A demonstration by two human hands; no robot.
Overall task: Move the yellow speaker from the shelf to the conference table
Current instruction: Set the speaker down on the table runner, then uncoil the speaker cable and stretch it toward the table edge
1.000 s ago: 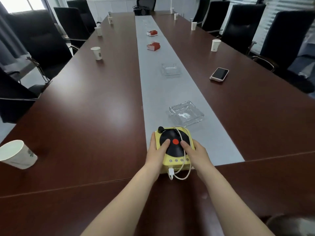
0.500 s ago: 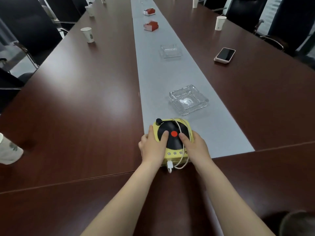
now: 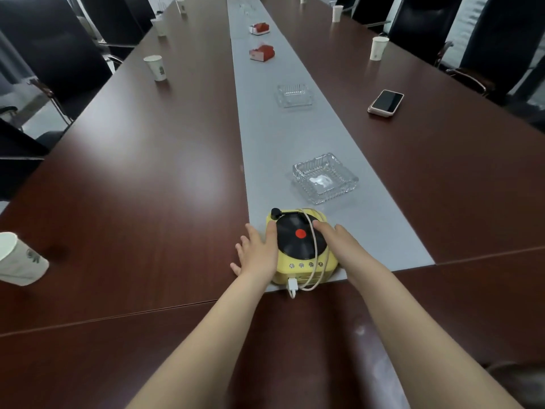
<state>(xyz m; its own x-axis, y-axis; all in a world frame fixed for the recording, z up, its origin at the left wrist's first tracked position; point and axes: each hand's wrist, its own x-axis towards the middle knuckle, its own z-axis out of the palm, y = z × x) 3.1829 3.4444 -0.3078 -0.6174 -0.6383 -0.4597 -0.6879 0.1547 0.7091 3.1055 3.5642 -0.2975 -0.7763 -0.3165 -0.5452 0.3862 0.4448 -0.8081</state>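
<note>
The yellow speaker (image 3: 300, 246), shaped like a small record player with a black disc and red centre, sits on the near end of the grey runner (image 3: 280, 137) on the dark wooden conference table (image 3: 147, 187). A white cable loops over its top and hangs off the front. My left hand (image 3: 256, 252) lies at its left side with fingers spread on the table and only the thumb touching the speaker's top. My right hand (image 3: 339, 240) is pressed against its right side, thumb on the disc, the other fingers mostly hidden.
A glass ashtray (image 3: 324, 178) stands just beyond the speaker, a second one (image 3: 294, 95) farther along the runner, then two red boxes (image 3: 262, 53). A phone (image 3: 385, 103) lies to the right. Paper cups (image 3: 17, 259) (image 3: 157, 67) (image 3: 378, 48) and black chairs (image 3: 59, 54) line the table's sides.
My left hand has opened, its fingers spreading away from the speaker onto the table. The speaker stays put on the runner's end. The camera has tilted further down and closer.
</note>
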